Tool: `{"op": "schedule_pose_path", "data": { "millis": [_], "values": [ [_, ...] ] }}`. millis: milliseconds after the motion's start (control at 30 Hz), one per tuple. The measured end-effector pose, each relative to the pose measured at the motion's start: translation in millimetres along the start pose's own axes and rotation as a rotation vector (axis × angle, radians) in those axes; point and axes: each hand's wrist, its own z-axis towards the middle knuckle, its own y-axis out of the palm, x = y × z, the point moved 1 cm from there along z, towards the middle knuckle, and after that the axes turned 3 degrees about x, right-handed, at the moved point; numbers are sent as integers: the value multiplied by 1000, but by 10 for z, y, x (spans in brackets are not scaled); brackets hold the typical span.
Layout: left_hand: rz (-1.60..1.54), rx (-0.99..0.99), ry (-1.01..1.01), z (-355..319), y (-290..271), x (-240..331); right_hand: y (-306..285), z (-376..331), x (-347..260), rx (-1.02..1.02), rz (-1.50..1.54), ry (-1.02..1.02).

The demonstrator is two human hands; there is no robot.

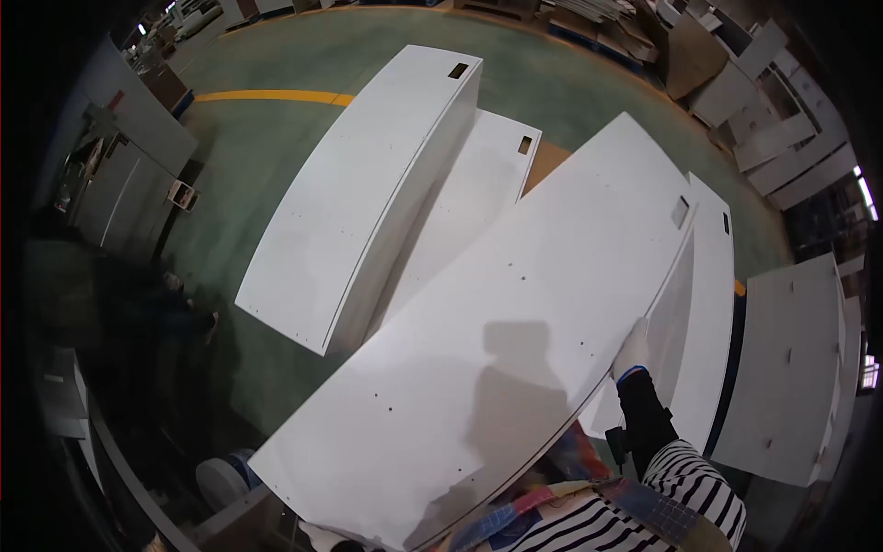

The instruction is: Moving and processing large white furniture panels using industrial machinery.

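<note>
1. Status: looks mid-handling. White panel (441, 386) is in hand, not let go; where it ends up, can't tell.
2. Done, as far as it shows: a thick white piece (363, 198) lies left, beside a lower white panel (483, 170), brown board (549, 166) showing at its far end. Another slotted panel (715, 276) lies at right. No hand on any of these.
3. Left: the held panel isn't released. Whether it bears on anything below, can't tell.
4. Right grip (632, 351): gloved, clasping the panel's right long edge; fingers underneath hidden.
5. Left grip (322, 537): gloved, at the near left end, mostly cut off by the frame. Can't tell if it's clenched or just supporting.
6. Panel position: right in front of the person, running diagonally from near left to far right, over the green floor (267, 175).
7. Panel looks: long, white, smooth; rectangular slot near far right corner, scattered small dark holes, wearer-shaped shadow across it. No obvious damage.
</note>
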Motion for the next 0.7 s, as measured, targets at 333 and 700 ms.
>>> {"op": "schedule_pose_path", "data": {
  "millis": [333, 700],
  "values": [
    [154, 239, -73, 189, 1395, -1103, 1593, 1307, 668, 83, -408, 69],
    [82, 316, -247, -551, 4165, -1674, 3148, 3955, 1983, 78, -772, 19]
  ]
}}
